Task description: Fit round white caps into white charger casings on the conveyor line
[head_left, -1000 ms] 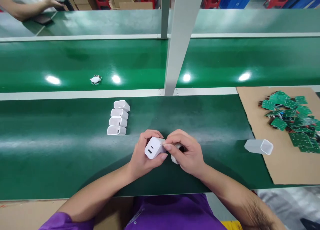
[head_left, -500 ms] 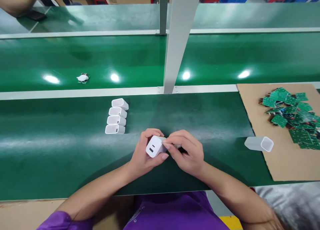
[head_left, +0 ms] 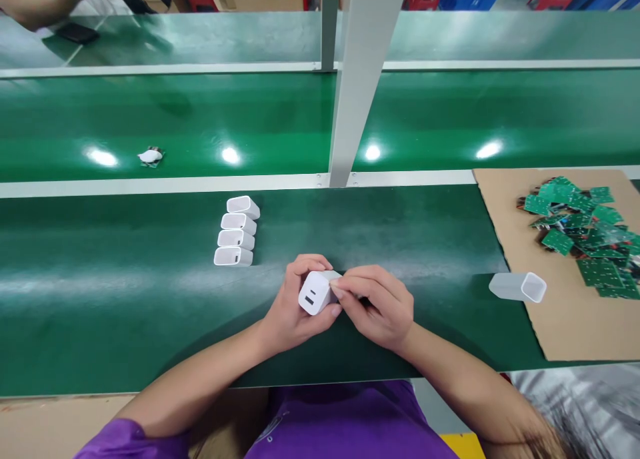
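Observation:
A white charger housing (head_left: 312,295) sits in my left hand (head_left: 295,312), its fingers wrapped around the sides. The end face with two port slots, one short and one longer, points toward me and to the left. My right hand (head_left: 377,306) is closed in a pinch, thumb and forefinger together, with the fingertips touching the right side of the housing. Whatever those fingers may hold is hidden behind them. Left of my hands, several open-ended white housings (head_left: 234,256) lie side by side in a row on the green bench (head_left: 125,299).
One more white housing (head_left: 515,286) lies at the left edge of a cardboard sheet (head_left: 575,332), which bears a pile of green circuit boards (head_left: 600,246). A grey post (head_left: 363,79) rises behind the bench. A small white-and-green piece (head_left: 151,156) rests on the green strip beyond. Another person's arm (head_left: 45,6) shows top left.
Both hands and the charger housing have shifted slightly right in view, still in the same hold. The small white-and-green piece on the far strip has moved left.

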Demonstrator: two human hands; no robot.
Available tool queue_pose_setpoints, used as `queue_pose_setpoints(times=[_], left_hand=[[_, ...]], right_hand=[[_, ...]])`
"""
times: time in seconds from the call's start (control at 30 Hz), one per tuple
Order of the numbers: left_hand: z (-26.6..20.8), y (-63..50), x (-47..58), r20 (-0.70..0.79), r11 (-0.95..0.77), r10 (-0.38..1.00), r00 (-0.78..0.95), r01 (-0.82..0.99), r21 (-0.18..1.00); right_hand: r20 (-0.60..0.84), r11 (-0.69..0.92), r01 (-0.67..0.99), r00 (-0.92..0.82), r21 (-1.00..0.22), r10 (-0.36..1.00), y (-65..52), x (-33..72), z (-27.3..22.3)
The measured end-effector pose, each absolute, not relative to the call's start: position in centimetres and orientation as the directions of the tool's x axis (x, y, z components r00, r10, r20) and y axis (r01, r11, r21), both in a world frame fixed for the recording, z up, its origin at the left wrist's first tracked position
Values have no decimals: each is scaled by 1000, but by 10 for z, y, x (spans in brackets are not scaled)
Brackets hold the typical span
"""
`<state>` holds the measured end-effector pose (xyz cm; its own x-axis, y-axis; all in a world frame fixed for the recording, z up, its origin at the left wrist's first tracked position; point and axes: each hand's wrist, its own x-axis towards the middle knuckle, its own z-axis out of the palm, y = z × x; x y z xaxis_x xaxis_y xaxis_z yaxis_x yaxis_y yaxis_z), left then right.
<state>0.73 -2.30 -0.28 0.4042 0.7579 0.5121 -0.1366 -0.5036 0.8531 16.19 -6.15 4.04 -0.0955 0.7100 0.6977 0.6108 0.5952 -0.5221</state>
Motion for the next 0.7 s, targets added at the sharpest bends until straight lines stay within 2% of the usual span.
queue_pose_setpoints(times=[0.17,0.6,0.7], left_hand=[[-3,-22,7,494,-472,725,481,-176,864],[-3,-19,5,495,-427,694,523,-255,868],[-3,-19,4,483,-408,699,526,-261,875]], right_hand=[[704,583,625,-75,-518,706,-60,162,39],[798,673,664,-187,-327,572,-56,164,37],[795,672,654,-174,-348,581,-56,164,37]])
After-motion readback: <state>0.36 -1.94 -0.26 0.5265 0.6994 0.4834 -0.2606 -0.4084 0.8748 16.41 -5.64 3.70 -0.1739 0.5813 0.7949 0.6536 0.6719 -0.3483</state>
